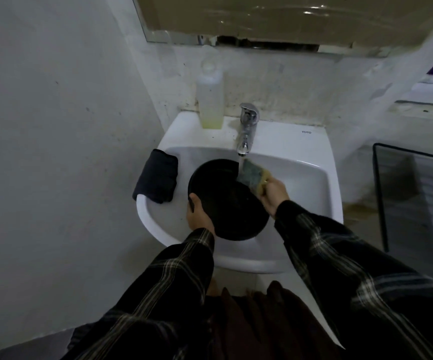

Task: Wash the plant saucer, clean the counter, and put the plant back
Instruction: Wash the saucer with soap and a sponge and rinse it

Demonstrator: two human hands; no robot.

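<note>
The saucer (227, 201) is in the sink (311, 162), under the tap (246, 128); a cloth (156, 176) lies on the left rim; a bottle (210, 100) stands behind.

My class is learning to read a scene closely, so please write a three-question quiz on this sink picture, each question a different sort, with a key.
1. True or false: water is running from the tap onto the sponge.
2. Which hand holds the black saucer? A) left hand B) right hand C) neither
3. Fill in: the folded dark cloth lies on the sink's ______ rim, as the person sees it.

Key
1. True; the stream falls on the sponge held by the right hand.
2. A; the left hand has its grip on the saucer's near edge, over the sink.
3. Left, in front of the clear bottle.
</note>
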